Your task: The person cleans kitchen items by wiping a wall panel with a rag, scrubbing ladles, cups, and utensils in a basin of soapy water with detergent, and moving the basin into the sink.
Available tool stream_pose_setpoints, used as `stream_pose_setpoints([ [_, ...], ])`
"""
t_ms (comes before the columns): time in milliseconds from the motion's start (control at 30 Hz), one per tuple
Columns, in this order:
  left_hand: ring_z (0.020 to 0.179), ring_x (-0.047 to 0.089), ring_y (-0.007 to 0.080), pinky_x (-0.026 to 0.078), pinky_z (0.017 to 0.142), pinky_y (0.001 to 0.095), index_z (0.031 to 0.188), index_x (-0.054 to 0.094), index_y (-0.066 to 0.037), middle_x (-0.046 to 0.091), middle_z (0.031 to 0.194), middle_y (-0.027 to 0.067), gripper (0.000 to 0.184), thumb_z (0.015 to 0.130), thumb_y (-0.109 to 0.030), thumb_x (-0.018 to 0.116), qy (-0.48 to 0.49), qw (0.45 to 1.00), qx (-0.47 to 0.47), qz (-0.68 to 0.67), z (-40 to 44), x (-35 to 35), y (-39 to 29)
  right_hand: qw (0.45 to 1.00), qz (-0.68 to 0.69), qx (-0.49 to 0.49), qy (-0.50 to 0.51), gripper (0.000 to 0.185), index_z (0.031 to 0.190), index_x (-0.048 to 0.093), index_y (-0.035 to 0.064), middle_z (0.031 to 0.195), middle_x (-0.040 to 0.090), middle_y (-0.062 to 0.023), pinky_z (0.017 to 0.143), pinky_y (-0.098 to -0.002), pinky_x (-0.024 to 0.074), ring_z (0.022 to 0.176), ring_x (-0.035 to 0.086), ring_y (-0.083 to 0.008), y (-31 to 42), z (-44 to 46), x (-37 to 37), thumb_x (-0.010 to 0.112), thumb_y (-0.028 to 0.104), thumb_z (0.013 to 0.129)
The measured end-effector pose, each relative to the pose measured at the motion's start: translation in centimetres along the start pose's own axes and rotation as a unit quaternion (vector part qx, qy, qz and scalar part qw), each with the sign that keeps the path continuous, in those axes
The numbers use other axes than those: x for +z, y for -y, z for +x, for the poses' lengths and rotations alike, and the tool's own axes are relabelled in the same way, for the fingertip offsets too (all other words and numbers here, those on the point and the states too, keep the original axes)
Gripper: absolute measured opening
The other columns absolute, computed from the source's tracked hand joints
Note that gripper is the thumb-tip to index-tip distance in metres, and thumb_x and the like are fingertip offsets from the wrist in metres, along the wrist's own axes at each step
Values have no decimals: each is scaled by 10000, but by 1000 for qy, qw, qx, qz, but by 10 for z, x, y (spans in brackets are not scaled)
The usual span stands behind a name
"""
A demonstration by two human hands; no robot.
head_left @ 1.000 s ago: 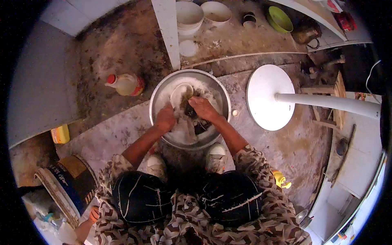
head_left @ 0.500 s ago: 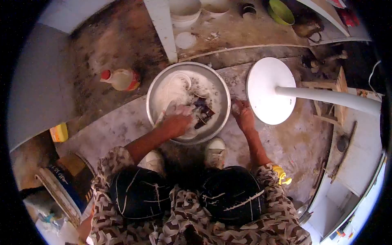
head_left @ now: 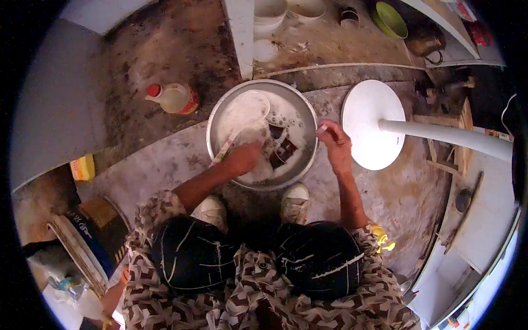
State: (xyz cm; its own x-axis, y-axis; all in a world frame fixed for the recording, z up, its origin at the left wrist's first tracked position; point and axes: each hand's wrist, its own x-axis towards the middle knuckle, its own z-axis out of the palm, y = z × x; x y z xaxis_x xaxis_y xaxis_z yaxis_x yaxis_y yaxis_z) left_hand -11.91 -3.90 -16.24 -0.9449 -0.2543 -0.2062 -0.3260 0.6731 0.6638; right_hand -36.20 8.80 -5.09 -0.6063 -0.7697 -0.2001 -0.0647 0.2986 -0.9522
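A round metal basin (head_left: 212, 118) of cloudy, foamy water stands on the floor. My left hand (head_left: 245, 158) is inside it with curled fingers. A greyish thing or foam shows at its fingertips, and what it grips is not clear. Beside that hand lies a pale spoon-shaped utensil (head_left: 254, 100), partly under the water, its patterned handle (head_left: 223, 149) running toward the near left rim. Dark red-brown pieces (head_left: 284, 151) sit in the suds to the right. My right hand (head_left: 336, 144) is at the basin's right rim, fingers bent and fingertips against the edge.
To the left stands a red-capped bottle (head_left: 175, 98). A white round-based stand (head_left: 371, 124) lies close on the right. White buckets (head_left: 269, 16) and a green bowl (head_left: 390, 20) are at the back. Another person's arm (head_left: 113, 297) shows at lower left.
My right hand has moved up along the rim. The spoon-shaped utensil shows more plainly, and the dark pieces have shifted apart slightly. The whole view has swung a little.
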Motion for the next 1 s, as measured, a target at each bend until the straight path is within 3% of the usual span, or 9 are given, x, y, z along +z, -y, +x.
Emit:
stream_pose_setpoints([
  [100,806,567,388,431,709,486,980,543,9,583,840,240,319,830,-257,454,55,996,69,-5,1,6,9,975,-191,-73,83,334,1088,522,33,984,550,-116,743,-308,463,822,554,-199,8,1,31,592,158,786],
  [233,896,536,409,414,790,463,1018,519,74,542,935,308,453,869,-343,422,83,965,-246,-48,16,-50,-45,893,-346,-284,41,446,1134,461,43,1035,509,-173,811,-396,427,936,512,-318,-8,15,67,612,78,716],
  [333,890,555,358,407,822,433,1078,499,69,563,965,259,489,877,-370,424,-115,955,-241,-132,24,-31,-17,862,-410,-292,54,468,1146,436,33,1076,500,-202,827,-428,420,995,492,-368,-8,15,85,601,100,714],
  [500,840,548,213,422,804,370,1151,481,6,572,962,135,495,897,-410,399,-66,746,-310,-586,35,-25,0,852,-433,-202,215,511,1151,438,45,996,550,-177,796,-408,445,937,525,-366,-32,15,113,643,172,701],
  [533,843,538,189,423,801,354,1154,483,-10,567,973,111,492,900,-421,394,-60,699,-287,-653,36,-20,4,867,-391,-265,159,518,1152,431,41,945,574,-163,763,-381,462,876,563,-333,-46,14,116,656,182,707],
  [633,900,525,175,437,795,329,1137,501,-50,547,1031,81,474,886,-445,419,13,689,-303,-658,33,-41,-4,960,-186,-63,199,494,1158,419,35,947,579,-134,770,-339,456,862,572,-238,-38,24,113,644,180,743],
  [733,925,517,159,457,777,331,1105,513,-64,536,1048,46,438,871,-432,467,70,458,-308,-831,28,-74,-28,950,178,156,202,487,1164,410,32,935,575,-92,762,-313,442,858,540,-159,0,17,112,638,179,759],
  [833,810,554,174,474,717,324,1125,492,-93,556,999,51,497,818,-482,528,-51,580,-316,-749,25,-54,-29,958,40,-16,282,481,1180,404,31,943,576,-69,771,-304,432,825,536,-125,-43,21,119,624,182,780],
  [1000,901,533,140,478,785,377,1076,513,-52,535,1029,111,462,801,-416,585,-18,701,-358,-616,31,-66,-33,872,-424,-123,213,531,1069,510,53,1011,550,-201,850,-444,395,973,508,-354,-11,21,100,620,426,708],
])
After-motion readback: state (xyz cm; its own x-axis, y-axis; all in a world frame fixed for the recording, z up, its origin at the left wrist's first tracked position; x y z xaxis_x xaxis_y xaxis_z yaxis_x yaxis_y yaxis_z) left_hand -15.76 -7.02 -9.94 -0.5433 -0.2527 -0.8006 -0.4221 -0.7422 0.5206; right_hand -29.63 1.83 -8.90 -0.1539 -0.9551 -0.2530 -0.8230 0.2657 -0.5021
